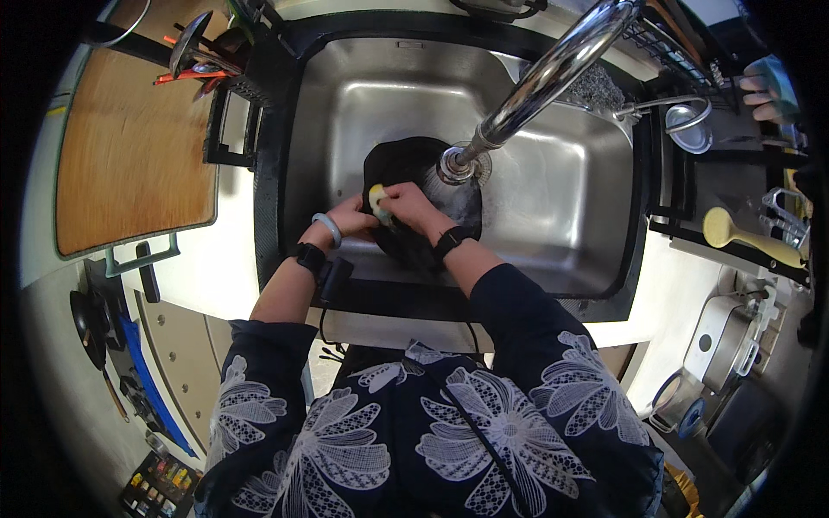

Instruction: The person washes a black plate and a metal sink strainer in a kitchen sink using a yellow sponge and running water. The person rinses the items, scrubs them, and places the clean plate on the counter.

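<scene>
A round black pan-like vessel lies in the steel sink, tilted towards me. Water sprays into its right side from the chrome faucet. In my right hand is a yellow and white sponge, pressed near the vessel's left side. My left hand is at the vessel's left rim, its fingers partly hidden, and seems to hold that edge. A bangle and a black band are on my left wrist, and another black band is on my right.
Left of the sink are a wooden cutting board and a black holder with ladles and other utensils. A dish rack stands at the right, with a yellow ladle on it. The faucet's neck hangs over the sink's middle.
</scene>
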{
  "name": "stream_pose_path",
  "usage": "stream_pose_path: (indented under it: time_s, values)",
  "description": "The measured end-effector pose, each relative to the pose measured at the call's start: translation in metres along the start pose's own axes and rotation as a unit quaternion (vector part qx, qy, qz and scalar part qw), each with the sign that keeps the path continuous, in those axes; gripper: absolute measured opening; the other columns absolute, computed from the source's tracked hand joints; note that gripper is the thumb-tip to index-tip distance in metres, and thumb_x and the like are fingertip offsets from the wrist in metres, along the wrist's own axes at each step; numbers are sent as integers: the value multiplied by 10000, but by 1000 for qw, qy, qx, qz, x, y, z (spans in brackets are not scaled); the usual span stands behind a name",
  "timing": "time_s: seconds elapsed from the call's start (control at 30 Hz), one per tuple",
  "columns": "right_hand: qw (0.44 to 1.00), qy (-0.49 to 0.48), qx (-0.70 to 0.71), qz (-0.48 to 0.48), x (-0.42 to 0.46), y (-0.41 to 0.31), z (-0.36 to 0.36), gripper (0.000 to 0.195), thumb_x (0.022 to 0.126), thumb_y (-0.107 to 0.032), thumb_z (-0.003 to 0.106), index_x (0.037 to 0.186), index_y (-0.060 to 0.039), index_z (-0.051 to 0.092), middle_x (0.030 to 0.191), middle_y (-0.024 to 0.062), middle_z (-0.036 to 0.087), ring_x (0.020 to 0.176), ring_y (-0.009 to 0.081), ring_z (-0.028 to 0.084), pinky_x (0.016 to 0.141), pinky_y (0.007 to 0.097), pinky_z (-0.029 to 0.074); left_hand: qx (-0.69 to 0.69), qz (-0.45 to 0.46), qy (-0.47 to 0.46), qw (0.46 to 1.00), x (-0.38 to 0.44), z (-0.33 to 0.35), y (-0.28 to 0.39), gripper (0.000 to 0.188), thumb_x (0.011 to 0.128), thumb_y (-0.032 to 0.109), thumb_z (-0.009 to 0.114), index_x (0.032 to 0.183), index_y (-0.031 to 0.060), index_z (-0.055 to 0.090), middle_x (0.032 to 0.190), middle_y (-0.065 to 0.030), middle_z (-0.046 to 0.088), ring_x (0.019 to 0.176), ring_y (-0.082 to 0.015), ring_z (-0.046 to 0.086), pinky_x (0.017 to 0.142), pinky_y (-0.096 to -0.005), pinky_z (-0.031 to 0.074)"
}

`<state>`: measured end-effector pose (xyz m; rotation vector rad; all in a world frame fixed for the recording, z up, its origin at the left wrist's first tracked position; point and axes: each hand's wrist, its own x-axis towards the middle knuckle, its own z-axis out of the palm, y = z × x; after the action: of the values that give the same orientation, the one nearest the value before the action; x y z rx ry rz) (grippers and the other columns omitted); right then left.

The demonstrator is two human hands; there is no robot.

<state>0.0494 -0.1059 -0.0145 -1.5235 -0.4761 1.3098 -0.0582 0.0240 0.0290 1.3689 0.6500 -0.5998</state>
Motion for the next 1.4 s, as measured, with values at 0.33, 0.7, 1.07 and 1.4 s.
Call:
stream_pose_path:
  time_s: [0.33,0.7,1.07,1.4]
  values:
    - [946,269,-142,114,27,35,-33,410,783,-245,618,1102,2,547,1032,149,603,945,240,563,809,361,427,-54,-19,34,998,22,-12,-32,431,746,39,588,1164,-1,493,957,-123,612,817,-231,597,720,-355,491]
    - [965,236,109,32,54,50,-27,519,783,-96,582,1267,-38,403,1120,109,538,1008,227,520,866,325,421,397,-1,53,916,46,-26,-71,500,756,79,607,1232,43,459,1123,-166,567,944,-308,595,747,-400,523]
    - [970,22,-181,-161,54,62,13,415,793,-58,469,1206,-16,486,1202,210,493,1127,360,471,962,362,368,303,-111,104,941,41,-14,-42,559,742,178,608,1189,-102,421,1173,-279,526,1105,-375,517,883,-394,433]
    - [952,-112,-285,8,13,10,21,449,787,-136,590,1214,-25,505,1147,162,576,1020,300,562,911,328,424,299,-93,107,944,52,-25,-59,597,692,224,653,1151,-110,467,1134,-288,546,1091,-374,526,885,-374,446]
